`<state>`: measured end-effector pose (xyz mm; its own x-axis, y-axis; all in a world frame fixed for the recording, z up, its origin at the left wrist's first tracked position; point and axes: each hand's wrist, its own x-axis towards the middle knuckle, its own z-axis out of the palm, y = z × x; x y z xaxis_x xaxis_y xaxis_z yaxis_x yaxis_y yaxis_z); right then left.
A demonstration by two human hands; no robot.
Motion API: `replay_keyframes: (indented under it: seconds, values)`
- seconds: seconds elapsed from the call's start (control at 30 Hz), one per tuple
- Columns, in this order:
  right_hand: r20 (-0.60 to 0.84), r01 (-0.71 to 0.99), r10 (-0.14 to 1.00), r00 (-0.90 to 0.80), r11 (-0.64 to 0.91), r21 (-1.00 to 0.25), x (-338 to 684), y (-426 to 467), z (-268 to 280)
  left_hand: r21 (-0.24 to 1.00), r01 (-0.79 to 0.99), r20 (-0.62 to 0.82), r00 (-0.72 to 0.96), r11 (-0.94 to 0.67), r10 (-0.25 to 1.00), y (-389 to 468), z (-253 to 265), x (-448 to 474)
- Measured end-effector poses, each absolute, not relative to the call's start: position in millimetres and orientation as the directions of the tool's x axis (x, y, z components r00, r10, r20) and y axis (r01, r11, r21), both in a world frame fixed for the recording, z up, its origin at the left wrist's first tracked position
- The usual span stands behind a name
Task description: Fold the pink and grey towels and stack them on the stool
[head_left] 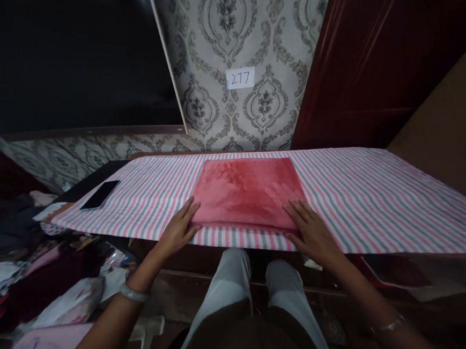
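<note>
A folded red-pink plush cloth (248, 189) lies flat as a neat rectangle on a striped sheet (347, 199) in pink, grey and white. At its front left corner rests my left hand (179, 224), fingers stretched along the edge and thumb near the front fold. My right hand (311, 230) is at the front right corner, its fingers spread over the cloth's edge and its thumb by the fold. Neither hand grips the cloth. What lies inside the folds is hidden.
A dark phone (100, 195) lies on the sheet at the left. Behind are a large black screen (77, 49), a patterned wall with a paper marked 277 (240, 78), and a dark red panel (354, 71). Heaped clothes (47, 283) fill the lower left.
</note>
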<state>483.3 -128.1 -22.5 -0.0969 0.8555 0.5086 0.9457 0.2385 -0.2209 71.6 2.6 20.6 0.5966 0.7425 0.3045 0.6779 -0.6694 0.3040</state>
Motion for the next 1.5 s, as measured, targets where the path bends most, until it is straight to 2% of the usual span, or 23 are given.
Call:
replay_keyframes:
  seconds: [0.13,0.23,0.3,0.43,0.53,0.6,0.7,0.8,0.97,1.13,1.3,1.5]
  values:
    - [0.541,0.948,0.839,-0.060,0.217,-0.232,486.7,-136.1,-27.9,0.459,0.677,0.283,0.502,-0.575,0.817,0.8,17.9,72.8]
    - [0.546,0.941,0.838,-0.007,0.191,-0.280,485.3,-139.3,-28.5,0.525,0.656,0.270,0.476,-0.542,0.837,0.5,19.8,74.4]
    - [0.541,0.929,0.840,0.045,0.164,-0.332,483.0,-141.7,-29.8,0.614,0.631,0.235,0.427,-0.474,0.873,2.0,23.4,74.1]
    - [0.503,0.845,0.848,0.169,0.138,-0.516,480.7,-149.9,-30.8,0.870,0.472,0.037,0.225,-0.142,0.974,13.0,32.9,70.9]
    - [0.396,0.682,0.852,0.344,0.063,-0.729,484.3,-153.9,-22.6,0.957,0.274,-0.140,0.144,0.097,0.980,26.0,41.9,72.3]
    - [0.243,0.510,0.843,0.479,-0.042,-0.859,488.4,-152.1,-11.8,0.962,0.185,-0.233,0.162,0.203,0.959,34.2,49.5,78.0]
    - [-0.025,0.224,0.818,0.575,-0.186,-0.957,494.1,-143.3,7.9,0.942,0.156,-0.324,0.208,0.296,0.923,42.7,62.2,91.4]
    - [-0.193,0.003,0.818,0.541,-0.232,-0.973,496.9,-132.6,24.5,0.931,0.140,-0.363,0.233,0.338,0.902,47.3,72.3,103.8]
    - [-0.365,-0.225,0.852,0.376,-0.298,-0.928,497.7,-116.4,40.8,0.919,0.109,-0.395,0.259,0.379,0.882,54.0,76.5,111.4]
    - [-0.397,-0.345,0.872,0.285,-0.294,-0.892,500.1,-99.8,49.8,0.908,0.140,-0.417,0.225,0.394,0.881,61.7,74.5,110.6]
    - [-0.360,-0.366,0.899,0.249,-0.257,-0.894,503.2,-83.7,46.2,0.882,0.053,-0.467,0.233,0.468,0.853,70.5,76.8,111.4]
    - [-0.335,-0.440,0.919,0.206,-0.219,-0.871,492.8,-64.6,52.0,0.933,-0.061,-0.326,0.276,0.355,0.904,87.2,80.6,121.4]
